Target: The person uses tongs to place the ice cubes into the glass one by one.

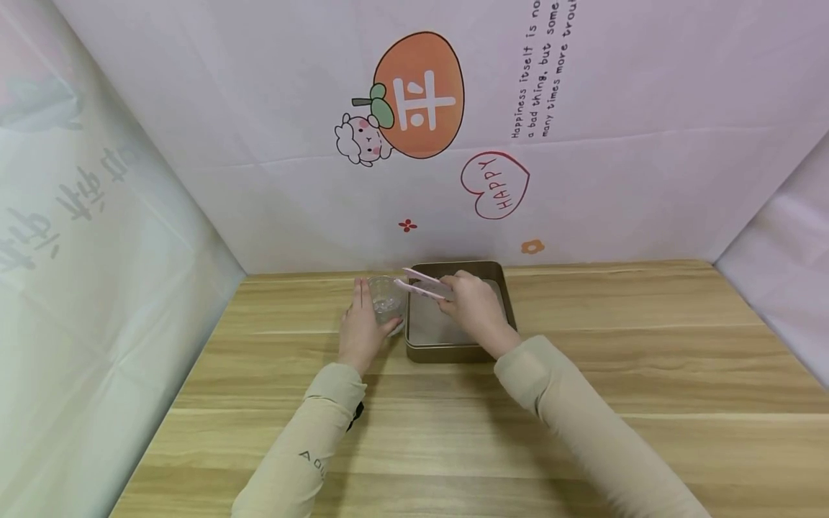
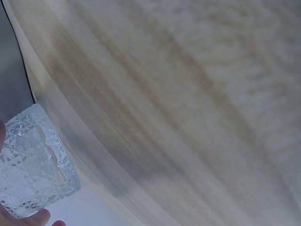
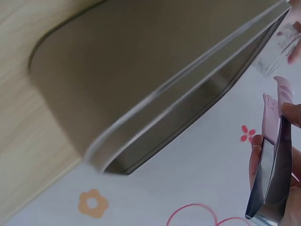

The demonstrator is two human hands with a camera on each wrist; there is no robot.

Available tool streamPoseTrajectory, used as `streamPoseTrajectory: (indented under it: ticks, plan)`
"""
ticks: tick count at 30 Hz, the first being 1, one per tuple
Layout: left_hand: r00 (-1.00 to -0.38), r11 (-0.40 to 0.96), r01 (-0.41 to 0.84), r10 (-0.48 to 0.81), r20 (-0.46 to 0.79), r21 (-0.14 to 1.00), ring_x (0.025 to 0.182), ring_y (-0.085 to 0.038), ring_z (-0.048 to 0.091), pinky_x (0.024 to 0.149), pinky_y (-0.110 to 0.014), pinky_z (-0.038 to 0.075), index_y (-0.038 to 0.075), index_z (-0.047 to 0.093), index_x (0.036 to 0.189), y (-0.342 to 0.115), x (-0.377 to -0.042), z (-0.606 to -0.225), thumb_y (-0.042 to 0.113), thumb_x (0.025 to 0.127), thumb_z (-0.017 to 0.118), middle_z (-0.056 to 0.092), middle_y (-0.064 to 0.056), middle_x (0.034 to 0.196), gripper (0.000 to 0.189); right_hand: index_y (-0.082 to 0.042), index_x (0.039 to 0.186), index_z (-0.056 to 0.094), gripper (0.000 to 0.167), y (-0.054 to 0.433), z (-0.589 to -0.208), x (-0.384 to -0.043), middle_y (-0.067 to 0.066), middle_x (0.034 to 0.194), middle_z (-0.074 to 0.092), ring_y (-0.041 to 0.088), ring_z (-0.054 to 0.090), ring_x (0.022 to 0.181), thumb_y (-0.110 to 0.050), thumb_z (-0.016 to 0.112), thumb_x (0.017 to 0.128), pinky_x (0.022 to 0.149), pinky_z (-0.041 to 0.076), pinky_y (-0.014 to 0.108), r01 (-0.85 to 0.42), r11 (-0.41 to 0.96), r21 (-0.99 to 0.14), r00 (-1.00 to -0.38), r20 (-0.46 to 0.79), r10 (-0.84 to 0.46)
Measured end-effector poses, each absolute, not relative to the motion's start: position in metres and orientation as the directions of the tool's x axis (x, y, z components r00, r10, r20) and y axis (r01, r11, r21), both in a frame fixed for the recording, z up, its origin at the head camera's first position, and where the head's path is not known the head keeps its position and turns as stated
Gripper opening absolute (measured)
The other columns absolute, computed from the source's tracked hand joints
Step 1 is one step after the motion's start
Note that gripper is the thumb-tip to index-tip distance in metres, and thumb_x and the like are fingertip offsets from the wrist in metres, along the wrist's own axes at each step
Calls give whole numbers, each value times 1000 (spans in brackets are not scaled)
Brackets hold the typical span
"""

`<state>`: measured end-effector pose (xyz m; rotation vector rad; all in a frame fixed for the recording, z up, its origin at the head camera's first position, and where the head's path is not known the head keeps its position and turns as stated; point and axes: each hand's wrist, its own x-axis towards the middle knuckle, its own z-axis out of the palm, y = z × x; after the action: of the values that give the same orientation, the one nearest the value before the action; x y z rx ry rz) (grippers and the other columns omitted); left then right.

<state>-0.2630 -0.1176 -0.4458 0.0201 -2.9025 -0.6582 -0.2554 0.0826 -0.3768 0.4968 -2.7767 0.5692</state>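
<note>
My left hand (image 1: 363, 327) holds a clear glass (image 1: 387, 301), fingers along its left side and thumb at its near right side. In the left wrist view the glass (image 2: 35, 165) shows a cut diamond pattern; what it contains, if anything, I cannot tell. My right hand (image 1: 478, 308) grips a pair of tongs (image 1: 427, 285) above a rectangular metal tin (image 1: 453, 353). The tongs' pink tips point left, near the glass rim, and stand apart. Seen from the right wrist, the tongs (image 3: 270, 165) have a silver metal body and nothing visible between the tips.
The tin stands just right of the glass, near the back of the wooden table (image 1: 414, 432). Right behind the table's rear edge hangs a white printed cloth (image 1: 291, 201). Further cloth walls (image 1: 97, 324) rise at the left and right sides.
</note>
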Motion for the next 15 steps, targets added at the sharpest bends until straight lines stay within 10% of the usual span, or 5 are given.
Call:
streamPoseTrajectory:
  ticks: [15]
  plan:
    - [-987,910,20,-48,152,415,126,-40,51,111,-49,38,0,12,152,-119,-263,-446,47,81,71,13,-15,161,105,7,108,67,36,123,-392,-277,23,95,69,39,65,87,-11,75,78,77,54,48,-236,901,-364,-954,264,-143]
